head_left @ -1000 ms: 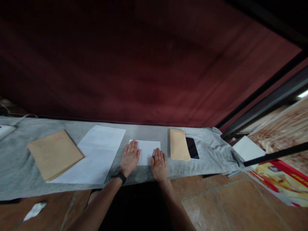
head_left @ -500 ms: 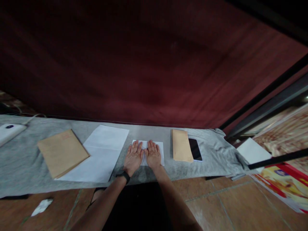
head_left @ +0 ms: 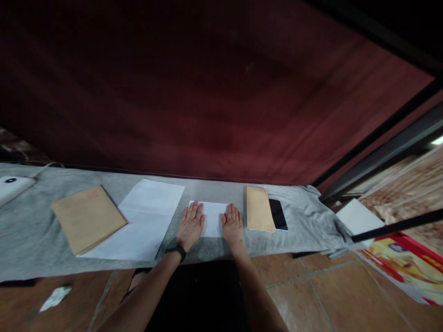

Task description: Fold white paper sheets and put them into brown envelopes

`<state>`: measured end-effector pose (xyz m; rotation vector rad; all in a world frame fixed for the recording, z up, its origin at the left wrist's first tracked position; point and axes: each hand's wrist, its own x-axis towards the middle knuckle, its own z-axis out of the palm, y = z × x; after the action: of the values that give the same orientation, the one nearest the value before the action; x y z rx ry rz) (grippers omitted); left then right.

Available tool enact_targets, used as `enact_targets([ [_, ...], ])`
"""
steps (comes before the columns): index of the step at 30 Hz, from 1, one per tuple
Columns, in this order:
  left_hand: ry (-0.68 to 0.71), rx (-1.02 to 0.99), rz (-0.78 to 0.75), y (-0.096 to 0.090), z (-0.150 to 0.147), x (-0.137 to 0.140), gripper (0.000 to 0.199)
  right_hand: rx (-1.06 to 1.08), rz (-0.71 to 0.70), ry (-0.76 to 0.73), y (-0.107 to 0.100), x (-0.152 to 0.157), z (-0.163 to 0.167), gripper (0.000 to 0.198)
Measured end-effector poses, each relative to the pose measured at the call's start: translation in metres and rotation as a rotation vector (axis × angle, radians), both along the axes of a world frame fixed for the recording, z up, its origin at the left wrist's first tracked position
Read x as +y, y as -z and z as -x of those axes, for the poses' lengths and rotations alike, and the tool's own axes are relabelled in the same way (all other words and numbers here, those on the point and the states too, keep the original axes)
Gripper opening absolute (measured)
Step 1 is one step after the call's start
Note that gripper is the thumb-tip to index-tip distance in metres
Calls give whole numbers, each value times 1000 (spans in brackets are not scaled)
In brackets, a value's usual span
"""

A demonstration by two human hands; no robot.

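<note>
A small folded sheet of white paper [head_left: 212, 221] lies flat on the grey cloth in front of me. My left hand [head_left: 190, 225] rests palm down on its left end, fingers stretched out, with a dark band at the wrist. Flat on the right end lies my right hand [head_left: 232, 224], also with straight fingers. The paper's middle shows between the two hands; its ends are partly covered by them. Just right of my right hand sits a stack of narrow brown envelopes [head_left: 259, 210].
Larger white sheets [head_left: 145, 221] with a crease lie to the left, partly under big brown envelopes [head_left: 90, 216]. A dark phone [head_left: 278, 214] sits partly beneath the narrow envelopes. A white device with a cable [head_left: 14, 188] is at the far left. A red curtain [head_left: 207, 115] hangs behind the cloth-covered surface [head_left: 304, 221].
My right hand has slid to the right along the paper, opening a gap between my hands. My left hand stays at the left end.
</note>
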<state>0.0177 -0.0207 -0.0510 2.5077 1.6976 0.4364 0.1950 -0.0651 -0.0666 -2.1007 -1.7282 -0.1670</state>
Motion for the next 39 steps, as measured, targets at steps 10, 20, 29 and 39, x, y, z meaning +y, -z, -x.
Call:
enact_targets([
  [10, 10, -57, -29, 6, 2, 2, 58, 53, -41, 159, -5, -38, 4, 49],
  [20, 31, -141, -74, 4, 10, -2, 57, 423, 13, 300, -30, -32, 8, 35],
  [29, 207, -230, -162, 1, 15, -35, 55, 777, 8, 157, -40, -37, -2, 14],
  [39, 189, -569, 40, -46, -18, -74, 58, 1089, -154, -165, -103, -36, 12, 30],
])
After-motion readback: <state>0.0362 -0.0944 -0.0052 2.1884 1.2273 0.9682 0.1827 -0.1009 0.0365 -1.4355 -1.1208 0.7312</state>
